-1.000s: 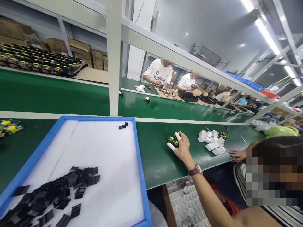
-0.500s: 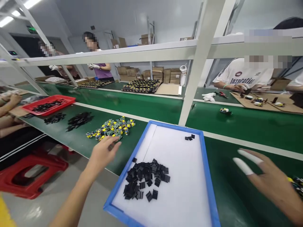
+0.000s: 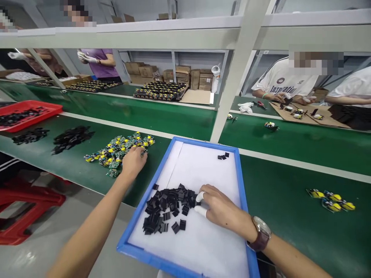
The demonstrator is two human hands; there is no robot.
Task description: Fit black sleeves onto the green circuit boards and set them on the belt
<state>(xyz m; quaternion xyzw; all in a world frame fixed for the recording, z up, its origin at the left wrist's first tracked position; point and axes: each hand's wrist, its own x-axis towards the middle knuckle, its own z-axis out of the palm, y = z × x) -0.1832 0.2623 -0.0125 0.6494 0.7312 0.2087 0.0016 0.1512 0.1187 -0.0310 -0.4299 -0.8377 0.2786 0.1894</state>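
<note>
My left hand [image 3: 134,163] is at the right edge of a pile of small green circuit boards with yellow parts [image 3: 116,148]. Its fingers curl closed round one circuit board [image 3: 144,153], partly hidden by them. In the blue-rimmed white tray [image 3: 242,185], my right hand [image 3: 217,206] reaches the right side of a heap of flat black plastic pieces [image 3: 164,204]. White covers sheathe its thumb and index finger, which close on a black piece [image 3: 198,204] at the heap's edge. A wristwatch [image 3: 261,233] is on my right wrist.
Several circuit boards [image 3: 332,200] lie on the green bench to the right. Black parts [image 3: 72,138] and a red tray [image 3: 55,110] are at left. A frame post [image 3: 228,81] rises behind the blue-rimmed tray. Across the belt, a person in a white shirt [image 3: 286,79] handles parts.
My right hand has moved left from over the bench into the tray, to the black pieces. My left hand has reached forward into the boards and closed on one. The view has tilted down.
</note>
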